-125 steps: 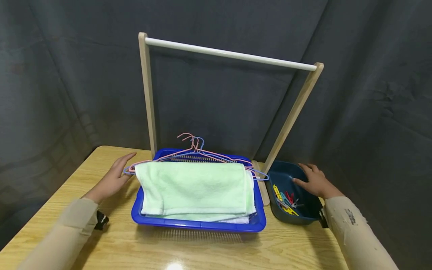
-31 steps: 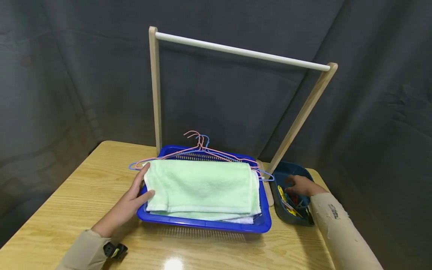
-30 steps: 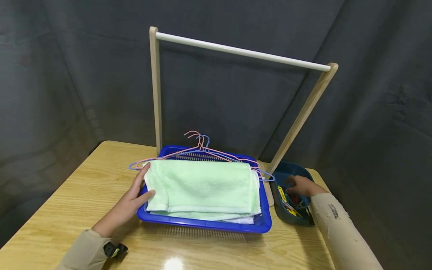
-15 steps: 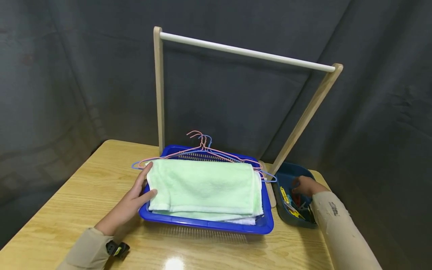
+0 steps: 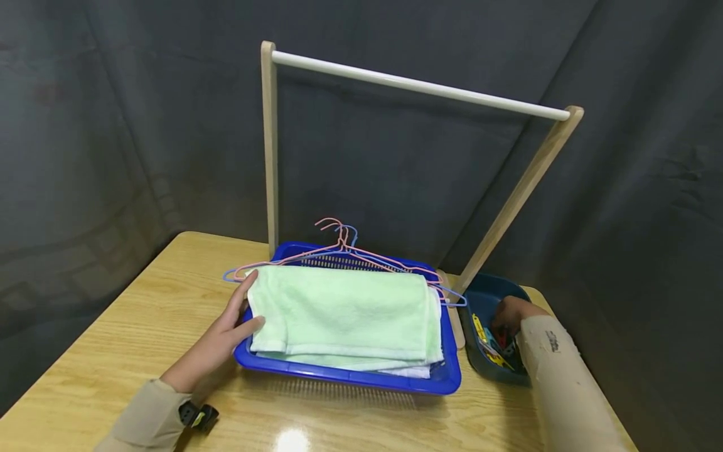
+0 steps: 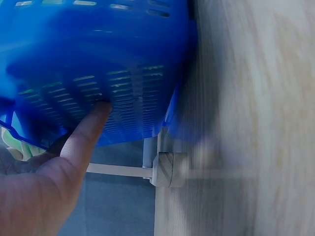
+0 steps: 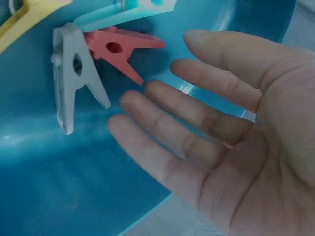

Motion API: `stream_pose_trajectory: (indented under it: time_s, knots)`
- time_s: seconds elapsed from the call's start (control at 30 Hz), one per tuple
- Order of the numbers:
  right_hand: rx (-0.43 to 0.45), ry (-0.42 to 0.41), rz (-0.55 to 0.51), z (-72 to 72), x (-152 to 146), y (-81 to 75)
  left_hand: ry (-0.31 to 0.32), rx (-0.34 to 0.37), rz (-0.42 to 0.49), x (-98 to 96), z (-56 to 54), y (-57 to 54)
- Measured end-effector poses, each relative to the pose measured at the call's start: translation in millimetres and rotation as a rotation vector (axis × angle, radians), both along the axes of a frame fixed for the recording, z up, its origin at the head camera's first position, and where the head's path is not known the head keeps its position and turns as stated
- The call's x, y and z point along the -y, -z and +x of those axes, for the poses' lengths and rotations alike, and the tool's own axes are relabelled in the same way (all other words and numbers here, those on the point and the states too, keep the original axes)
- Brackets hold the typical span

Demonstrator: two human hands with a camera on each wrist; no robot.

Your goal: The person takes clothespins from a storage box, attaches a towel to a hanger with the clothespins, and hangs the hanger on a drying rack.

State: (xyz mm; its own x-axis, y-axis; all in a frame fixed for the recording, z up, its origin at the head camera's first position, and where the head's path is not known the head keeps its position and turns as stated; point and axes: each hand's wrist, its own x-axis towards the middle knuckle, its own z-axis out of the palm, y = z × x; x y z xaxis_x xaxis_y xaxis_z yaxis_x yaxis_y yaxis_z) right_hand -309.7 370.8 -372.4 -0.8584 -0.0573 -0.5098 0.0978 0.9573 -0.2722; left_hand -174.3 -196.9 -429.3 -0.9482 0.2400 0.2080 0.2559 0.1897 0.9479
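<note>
A blue slotted basket (image 5: 339, 375) holds a folded pale green towel (image 5: 344, 311), with more cloth underneath. My left hand (image 5: 217, 342) lies at the basket's left side, thumb and index finger extended by the towel's edge. In the left wrist view, one straight finger (image 6: 86, 130) lies against the slotted outer wall. My right hand (image 5: 511, 314) reaches down into a dark teal bin (image 5: 494, 370). Its fingers are loosely bent and hold nothing in the right wrist view, close to a red clothespin (image 7: 118, 46) and a grey clothespin (image 7: 76, 69). Yellow and turquoise clothespins lie beside them.
Pink and blue hangers (image 5: 341, 242) lie across the basket, their ends sticking out past both sides. Behind stands a wooden rack with a white rod (image 5: 418, 85). Its right post (image 5: 522, 198) rises close to the bin. A dark curtain (image 5: 113, 125) hangs behind the table.
My left hand has moved from the hanger ends to the basket's left side, then stayed. My right hand has gone from the bin's far rim down to the clothespins. The view has shifted slightly.
</note>
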Motion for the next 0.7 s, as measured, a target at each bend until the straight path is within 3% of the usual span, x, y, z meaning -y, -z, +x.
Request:
stream_pose_trajectory:
  time_s: [0.17,0.43,0.7]
  knots:
    - [-0.004,0.006,0.001,-2.4,1.5,-1.0,0.007,-0.010,0.013,-0.2,-0.4,0.9]
    - [0.011,0.021,0.136,-4.0,4.0,1.1,0.016,-0.021,0.043,-1.3,0.7,-1.6]
    - [0.020,0.037,0.150,-4.1,1.8,9.6,0.006,0.013,0.041,-1.1,0.8,-2.9]
